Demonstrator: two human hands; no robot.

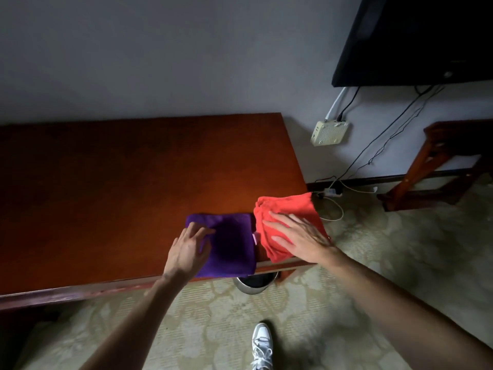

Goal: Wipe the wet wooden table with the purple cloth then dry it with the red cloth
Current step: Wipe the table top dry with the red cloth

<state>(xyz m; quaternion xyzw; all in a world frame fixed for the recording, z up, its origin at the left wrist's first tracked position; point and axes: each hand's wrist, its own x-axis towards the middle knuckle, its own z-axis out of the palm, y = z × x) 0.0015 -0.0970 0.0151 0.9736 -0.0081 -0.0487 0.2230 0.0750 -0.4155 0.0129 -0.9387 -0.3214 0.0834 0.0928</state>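
Observation:
A folded purple cloth (232, 244) lies on the reddish-brown wooden table (120, 182) near its front right corner. Right beside it, at the table's right edge, sits a bunched red cloth (286, 209). My left hand (186, 251) rests on the left part of the purple cloth, fingers spread and slightly curled. My right hand (298, 237) lies flat on the red cloth with fingers spread. Neither cloth is lifted. I cannot make out wet patches on the dim tabletop.
A metal bin (254, 284) stands under the table's front right corner. A dark screen (416, 38) hangs on the wall, with a white box (329, 132) and cables below. A wooden stool (437, 164) stands at right. A white shoe (262, 345) rests on patterned carpet.

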